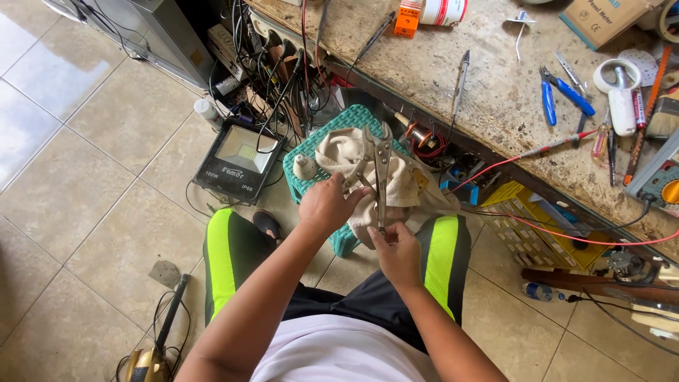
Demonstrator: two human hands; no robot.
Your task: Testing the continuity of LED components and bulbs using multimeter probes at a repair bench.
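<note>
I hold a pair of metal locking pliers upright in front of me, jaws pointing away. My left hand grips one handle near the middle. My right hand pinches the lower end of the other handle. Behind the pliers a beige cloth lies draped over a teal woven stool. A small white bulb base rests on the stool to the left of the cloth.
A black floodlight lies on the tiled floor, left of the stool, among tangled cables. The stone workbench at right carries blue pliers, a soldering iron, tape and a meter. A yellow parts box sits under it. A hammer lies bottom left.
</note>
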